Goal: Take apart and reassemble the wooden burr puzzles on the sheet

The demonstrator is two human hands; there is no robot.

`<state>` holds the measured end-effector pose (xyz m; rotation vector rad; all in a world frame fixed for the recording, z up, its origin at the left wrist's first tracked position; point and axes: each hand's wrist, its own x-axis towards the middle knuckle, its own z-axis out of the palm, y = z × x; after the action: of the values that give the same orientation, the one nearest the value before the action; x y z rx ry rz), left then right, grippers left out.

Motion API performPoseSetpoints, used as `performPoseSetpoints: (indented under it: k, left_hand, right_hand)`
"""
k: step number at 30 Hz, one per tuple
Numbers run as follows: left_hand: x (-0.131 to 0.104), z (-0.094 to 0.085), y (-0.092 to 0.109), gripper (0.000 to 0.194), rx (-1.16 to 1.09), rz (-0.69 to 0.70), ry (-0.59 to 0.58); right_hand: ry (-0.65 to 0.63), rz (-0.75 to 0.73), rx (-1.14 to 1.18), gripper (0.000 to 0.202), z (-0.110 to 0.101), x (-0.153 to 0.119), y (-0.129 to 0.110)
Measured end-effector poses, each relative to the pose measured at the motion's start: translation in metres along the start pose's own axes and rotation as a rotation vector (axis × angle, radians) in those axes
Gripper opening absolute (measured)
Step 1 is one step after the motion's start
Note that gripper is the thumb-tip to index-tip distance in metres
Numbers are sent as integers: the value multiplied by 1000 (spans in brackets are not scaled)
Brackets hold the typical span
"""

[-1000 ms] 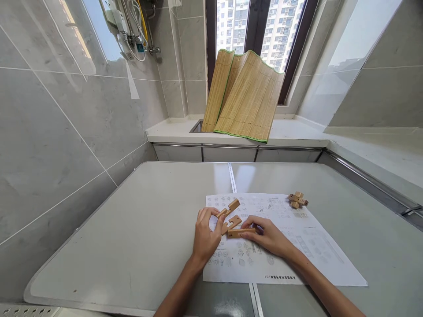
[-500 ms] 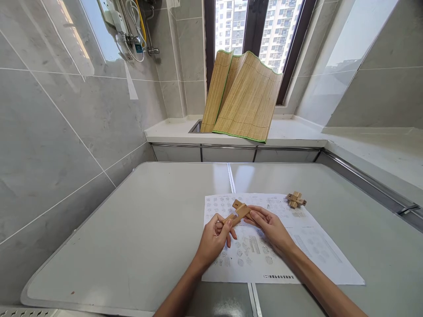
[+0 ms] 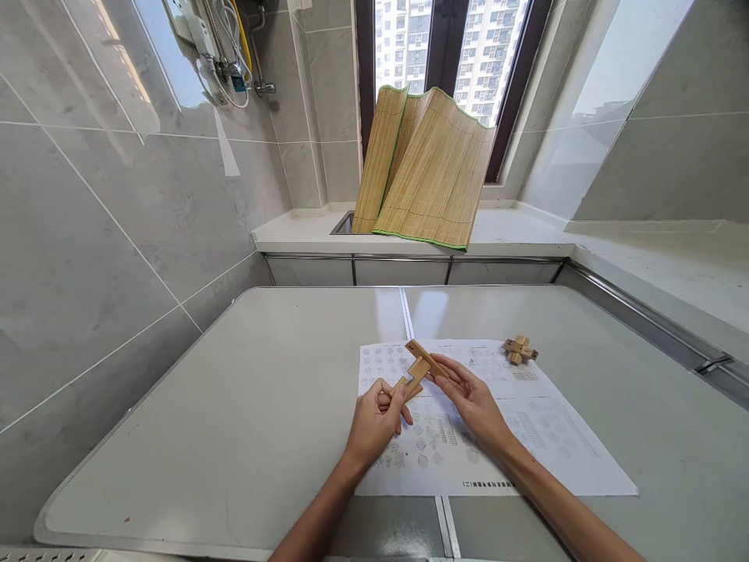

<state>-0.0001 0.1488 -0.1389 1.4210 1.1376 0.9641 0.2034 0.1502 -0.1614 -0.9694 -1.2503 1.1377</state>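
Note:
Above the printed sheet, my left hand (image 3: 378,420) pinches notched wooden puzzle pieces (image 3: 417,373) between thumb and fingers. Opposite it, my right hand (image 3: 471,394) grips a longer wooden puzzle piece (image 3: 422,355) with a dark mark near its upper end. This bar slants across the left hand's pieces and touches them; how they interlock is too small to tell. Below the hands lies the white instruction sheet (image 3: 503,457), covered in small diagrams. At its upper right edge rests an assembled wooden burr puzzle (image 3: 520,350), with dark marks on its bar ends.
A grey-white folding table (image 3: 234,406) with a central seam carries the sheet. Beyond its far edge, a bamboo mat (image 3: 436,172) leans on a white ledge (image 3: 520,226) before the window. Tiled walls rise at both sides; pipes and cables (image 3: 228,55) hang at upper left.
The right hand's marked bar has turned and risen a little, now lying crosswise to the left hand's pieces. The whole view has shifted slightly. The burr puzzle stays in place.

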Motion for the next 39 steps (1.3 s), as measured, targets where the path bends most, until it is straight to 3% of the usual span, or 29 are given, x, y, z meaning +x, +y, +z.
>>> performPoseSetpoints:
  k: [17,39]
  left_hand:
    - [-1,0,0,40,-10,15,5]
    - [-1,-1,0,39,-28,20,-21]
  right_hand:
    - [37,-213,-385,40,-1,-5,5]
    - [36,-263,-495,42,3,-11,4]
